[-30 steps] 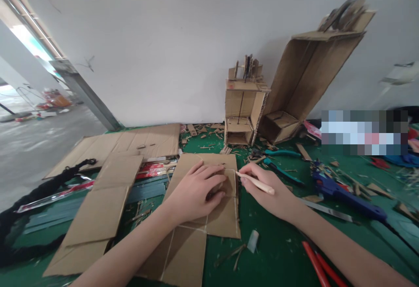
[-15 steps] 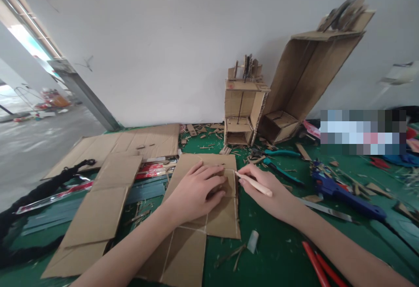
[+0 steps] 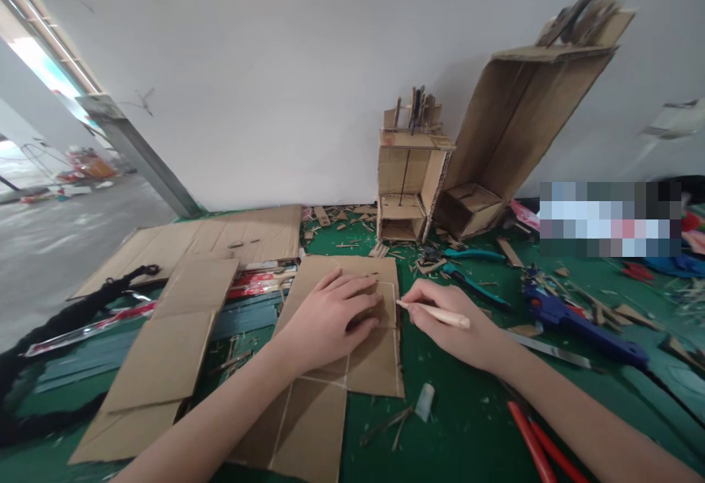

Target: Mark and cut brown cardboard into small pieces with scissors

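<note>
My left hand lies flat on a piece of brown cardboard, fingers stretched and slightly apart. White lines run across this cardboard, and some of it is hidden under my hand and forearm. My right hand pinches a pale, cream-coloured pen between thumb and fingers. The pen's tip is at the cardboard's right edge, beside a white line with a rounded corner. Whether the tip touches the surface, I cannot tell.
Two cardboard structures stand against the white wall. Teal-handled pliers, a blue glue gun, a metal blade and red handles lie on the right. More cardboard, a black cloth-like item and scraps lie left.
My right hand and the pen have shifted slightly right and toward me along the cardboard's right edge. My left hand stays in place on the cardboard.
</note>
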`<state>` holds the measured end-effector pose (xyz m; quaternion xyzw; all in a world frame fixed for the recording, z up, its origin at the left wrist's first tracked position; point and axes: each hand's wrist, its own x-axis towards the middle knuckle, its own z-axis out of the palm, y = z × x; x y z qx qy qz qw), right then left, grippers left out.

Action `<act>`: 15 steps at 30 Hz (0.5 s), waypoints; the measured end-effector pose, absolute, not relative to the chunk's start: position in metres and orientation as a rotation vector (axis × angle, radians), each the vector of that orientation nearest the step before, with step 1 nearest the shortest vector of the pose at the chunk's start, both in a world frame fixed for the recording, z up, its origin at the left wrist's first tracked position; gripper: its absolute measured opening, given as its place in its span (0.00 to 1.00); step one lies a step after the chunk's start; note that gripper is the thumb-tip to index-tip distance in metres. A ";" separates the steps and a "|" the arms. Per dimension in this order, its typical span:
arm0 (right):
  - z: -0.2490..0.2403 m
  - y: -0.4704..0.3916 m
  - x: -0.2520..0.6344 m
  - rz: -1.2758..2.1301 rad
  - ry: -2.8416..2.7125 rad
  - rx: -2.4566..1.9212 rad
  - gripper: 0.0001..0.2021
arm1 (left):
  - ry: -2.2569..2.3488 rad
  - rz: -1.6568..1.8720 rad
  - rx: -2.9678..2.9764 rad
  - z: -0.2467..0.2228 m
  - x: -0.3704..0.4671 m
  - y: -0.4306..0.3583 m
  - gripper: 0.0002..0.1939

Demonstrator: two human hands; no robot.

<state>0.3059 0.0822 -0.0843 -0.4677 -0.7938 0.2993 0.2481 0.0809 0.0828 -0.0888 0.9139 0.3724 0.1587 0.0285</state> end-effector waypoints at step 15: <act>-0.081 0.078 0.307 0.894 -2.295 -1.208 0.07 | 1.166 0.508 2.836 -0.090 0.082 0.083 0.14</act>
